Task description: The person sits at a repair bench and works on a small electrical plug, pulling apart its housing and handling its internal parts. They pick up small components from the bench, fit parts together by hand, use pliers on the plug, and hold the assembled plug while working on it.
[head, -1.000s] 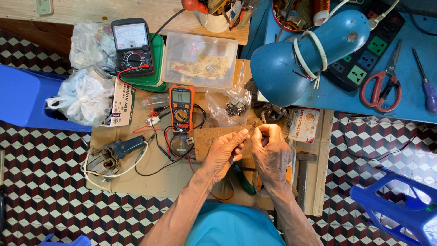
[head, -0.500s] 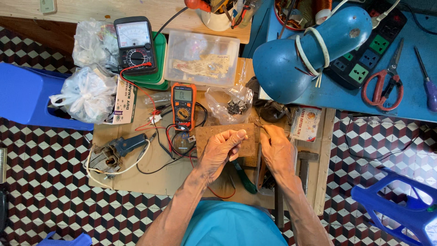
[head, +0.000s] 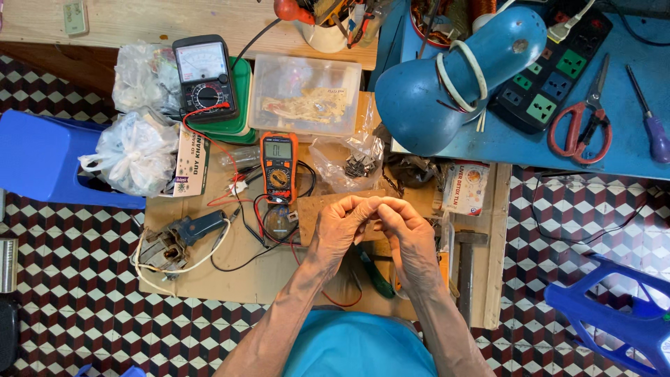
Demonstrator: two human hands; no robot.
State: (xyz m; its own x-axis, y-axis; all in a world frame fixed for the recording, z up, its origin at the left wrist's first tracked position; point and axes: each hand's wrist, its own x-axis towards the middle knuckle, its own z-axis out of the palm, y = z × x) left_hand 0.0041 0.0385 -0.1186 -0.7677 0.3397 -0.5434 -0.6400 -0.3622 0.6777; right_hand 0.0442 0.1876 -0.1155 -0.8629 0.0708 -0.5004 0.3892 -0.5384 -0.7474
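Left hand [head: 342, 227] and right hand [head: 405, 230] meet fingertip to fingertip above the table [head: 209, 276], both pinched narrow on something too small to make out; its long axis and heading cannot be told. Risk, judged: a loose pinch drops the piece into the clutter below, among red and black leads just left of the left hand by the orange multimeter [head: 278, 166].

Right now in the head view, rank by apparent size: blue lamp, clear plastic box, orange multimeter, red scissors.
1. Blue lamp, largest, though it may stand nearer the camera.
2. Clear box, slightly smaller.
3. and 4. Red scissors and orange multimeter look alike; I won't rank them.
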